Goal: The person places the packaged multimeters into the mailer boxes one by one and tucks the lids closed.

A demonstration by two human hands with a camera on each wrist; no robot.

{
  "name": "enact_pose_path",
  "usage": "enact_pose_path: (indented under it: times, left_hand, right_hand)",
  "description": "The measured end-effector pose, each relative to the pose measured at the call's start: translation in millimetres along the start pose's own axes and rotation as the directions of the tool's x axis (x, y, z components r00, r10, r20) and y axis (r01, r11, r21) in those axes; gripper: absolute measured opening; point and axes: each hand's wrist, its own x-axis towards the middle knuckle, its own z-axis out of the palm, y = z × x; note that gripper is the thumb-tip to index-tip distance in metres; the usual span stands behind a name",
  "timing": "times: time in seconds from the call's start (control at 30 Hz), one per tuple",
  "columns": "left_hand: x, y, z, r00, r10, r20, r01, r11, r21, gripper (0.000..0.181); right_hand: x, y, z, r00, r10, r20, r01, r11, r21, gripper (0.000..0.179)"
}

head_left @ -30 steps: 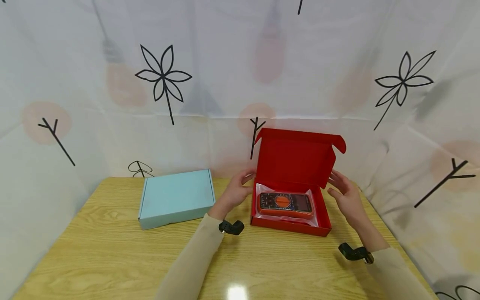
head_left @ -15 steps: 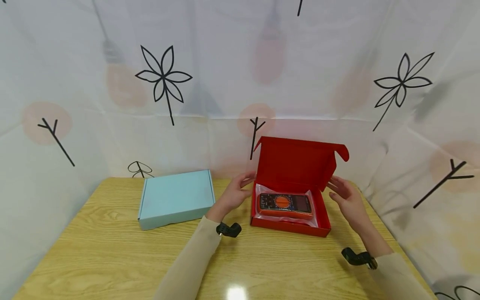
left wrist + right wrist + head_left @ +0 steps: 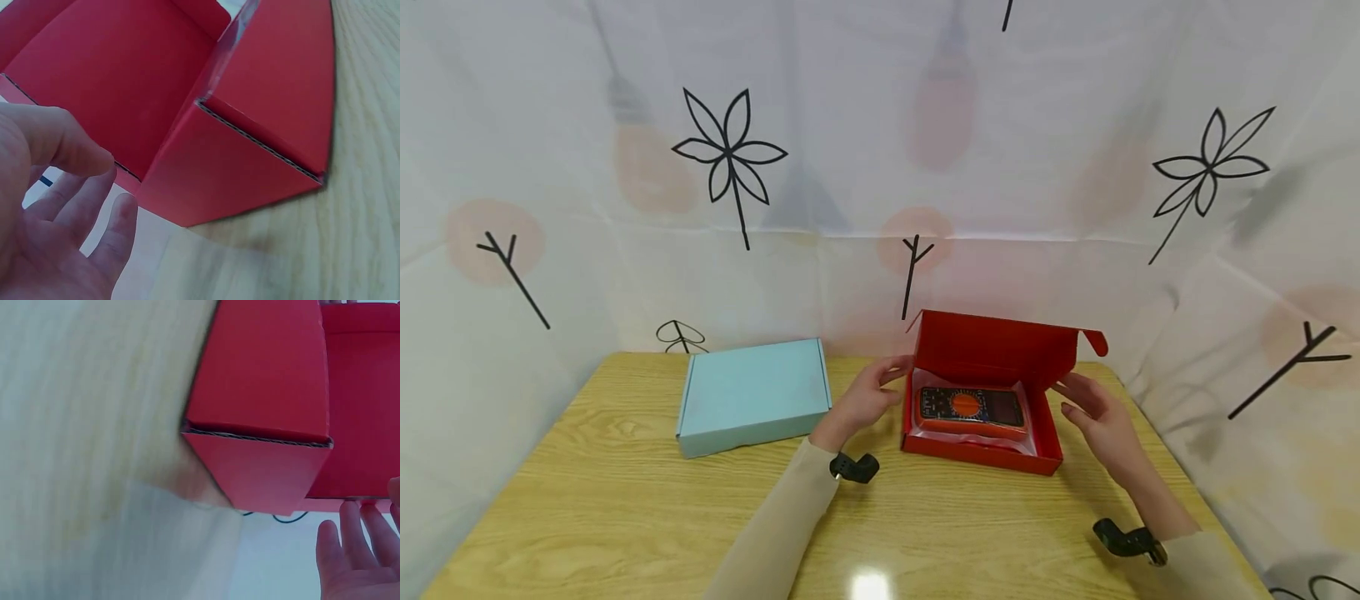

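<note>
A red cardboard box (image 3: 985, 455) stands on the table with its lid (image 3: 1000, 348) raised and leaning forward over the inside. In it lies an orange and black multimeter (image 3: 966, 406) in a clear plastic bag (image 3: 1031, 435). At the lid's left side is my left hand (image 3: 867, 398), its fingertips at and partly behind the lid's edge. My right hand (image 3: 1101, 427) reaches to the lid's right side, fingers extended behind it. Both wrist views show relaxed fingers at the edge of the lid, with neither the left hand (image 3: 50, 250) nor the right hand (image 3: 369, 562) gripping.
A closed light-blue box (image 3: 756, 392) rests to the left on the wooden table (image 3: 625, 500). Behind the table hangs a white patterned cloth (image 3: 850, 150), close to the lid's back. The right table edge runs just beyond my right hand.
The red lid has tilted forward and lower over the multimeter, with both hands staying at its sides. My right forearm has shifted slightly right and nearer. The blue box has not moved.
</note>
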Motion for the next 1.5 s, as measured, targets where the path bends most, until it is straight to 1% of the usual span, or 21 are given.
enact_pose_path:
  times: [0.27, 0.37, 0.53, 0.67, 0.8, 0.93, 1.03, 1.1, 1.13, 1.23, 1.33, 1.43, 1.47, 1.5]
  left_hand:
    - [-6.9, -4.6, 1.6, 0.999, -0.053, 0.005, 0.053, 0.999, 0.010, 0.060]
    - [-8.6, -6.1, 1.8, 0.998, -0.056, 0.011, 0.056, 0.998, 0.011, 0.059]
    - [-10.5, -8.0, 1.4, 0.999, -0.045, 0.018, 0.045, 0.999, 0.015, 0.059]
    - [-11.6, -7.4, 0.3, 0.999, -0.030, 0.023, 0.030, 0.999, 0.019, 0.059]
    - [-12.8, -6.4, -0.9, 1.000, -0.020, 0.021, 0.019, 1.000, 0.019, 0.059]
    - [-13.5, -3.9, -3.9, 1.000, -0.023, -0.006, 0.023, 1.000, 0.017, 0.059]
    - [-13.6, -1.3, -8.3, 0.999, -0.004, -0.039, 0.004, 1.000, 0.011, 0.055]
    - [-14.0, 2.0, -12.0, 0.998, 0.023, -0.057, -0.024, 1.000, -0.006, 0.051]
    - [-14.4, 4.2, -13.6, 0.998, 0.038, -0.059, -0.039, 0.999, -0.015, 0.050]
    - [-16.3, 12.2, -16.7, 0.995, 0.097, -0.033, -0.098, 0.995, -0.025, 0.049]
    - [-19.2, 21.4, -16.3, 0.992, 0.127, 0.020, -0.126, 0.992, -0.014, 0.049]
    - [-22.6, 27.3, -14.0, 0.993, 0.111, 0.050, -0.112, 0.994, 0.001, 0.048]
    - [-25.0, 32.5, -13.1, 0.993, 0.099, 0.057, -0.099, 0.995, 0.007, 0.048]
    - [-25.4, 32.9, -12.8, 0.994, 0.093, 0.063, -0.094, 0.995, 0.015, 0.049]
  right_hand:
    - [-12.2, 0.6, 2.7, 0.999, 0.033, 0.011, -0.033, 0.999, -0.013, 0.050]
    - [-15.8, 2.3, 3.2, 0.999, 0.040, 0.013, -0.040, 0.999, -0.007, 0.049]
    - [-18.6, 6.0, 3.2, 1.000, 0.018, 0.014, -0.019, 0.999, 0.038, 0.047]
    - [-18.7, 7.8, 2.6, 1.000, 0.002, 0.015, -0.003, 0.999, 0.054, 0.047]
    - [-18.6, 7.2, 2.3, 1.000, 0.016, 0.017, -0.017, 0.999, 0.040, 0.048]
    - [-19.0, 5.4, 0.2, 0.999, 0.034, 0.012, -0.035, 0.999, 0.037, 0.050]
    - [-20.2, 3.2, -4.9, 0.999, 0.035, -0.005, -0.034, 0.994, 0.103, 0.050]
    - [-21.5, 0.8, -9.9, 0.999, 0.028, -0.024, -0.024, 0.986, 0.164, 0.052]
    - [-22.2, -0.7, -12.6, 0.999, 0.025, -0.027, -0.020, 0.984, 0.179, 0.053]
    - [-24.2, -4.3, -19.2, 1.000, 0.006, -0.016, -0.003, 0.978, 0.209, 0.057]
    - [-26.1, -7.4, -20.8, 1.000, -0.014, 0.021, 0.010, 0.984, 0.176, 0.062]
    - [-27.5, -9.2, -18.4, 0.999, -0.024, 0.032, 0.020, 0.990, 0.140, 0.062]
    - [-27.9, -10.0, -17.6, 0.999, -0.025, 0.030, 0.022, 0.992, 0.125, 0.062]
    - [-28.5, -10.4, -17.2, 0.999, -0.025, 0.026, 0.022, 0.993, 0.116, 0.062]
